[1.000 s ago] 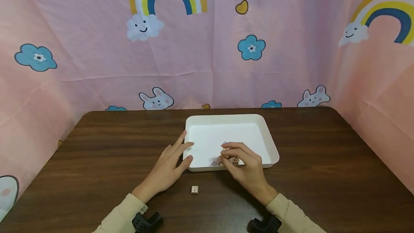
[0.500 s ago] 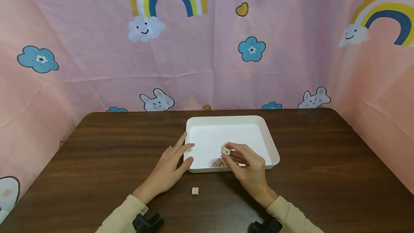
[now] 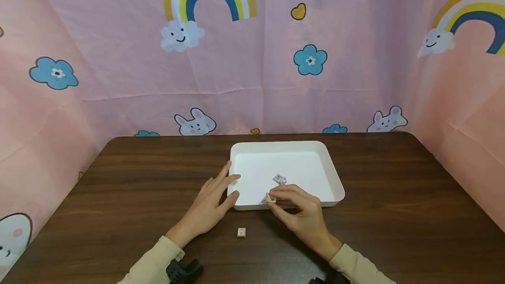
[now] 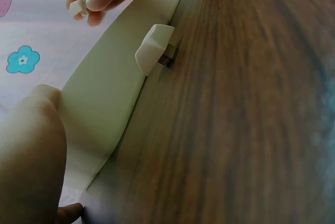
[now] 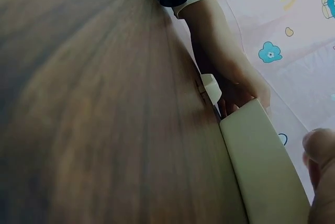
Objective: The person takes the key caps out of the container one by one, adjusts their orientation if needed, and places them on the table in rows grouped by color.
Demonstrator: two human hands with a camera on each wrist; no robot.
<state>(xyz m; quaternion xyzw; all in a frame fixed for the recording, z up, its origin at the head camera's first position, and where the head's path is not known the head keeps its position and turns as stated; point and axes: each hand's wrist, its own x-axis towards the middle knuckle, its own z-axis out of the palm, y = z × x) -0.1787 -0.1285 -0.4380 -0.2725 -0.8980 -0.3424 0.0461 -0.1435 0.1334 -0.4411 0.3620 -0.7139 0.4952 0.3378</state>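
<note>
A white tray (image 3: 331, 174) lies on the table, and my left hand (image 3: 208, 205) rests at its left edge with the fingers spread and fairly straight. Over the tray's front side, my right hand (image 3: 303, 214) pinches a small cream keycap (image 3: 271, 198) between thumb and fingertips. The left wrist view also shows this pinched keycap (image 4: 79, 7), raised above the tray wall. Pale, clear-looking keycaps (image 3: 278, 179) lie inside the tray, partly hidden behind my right fingers. One single keycap (image 3: 241, 232) sits on the table in front of the tray.
The dark wood table (image 3: 158, 174) extends around the tray on every side. Behind it hangs a pink curtain (image 3: 252, 69) printed with rainbows, flowers and rabbits. A black wrist camera (image 3: 184, 271) is strapped at my left sleeve.
My right hand has turned up the cream keycap in its fingertips and brought it lower, toward the tray's front wall, uncovering pieces behind. My left hand keeps its place at the tray.
</note>
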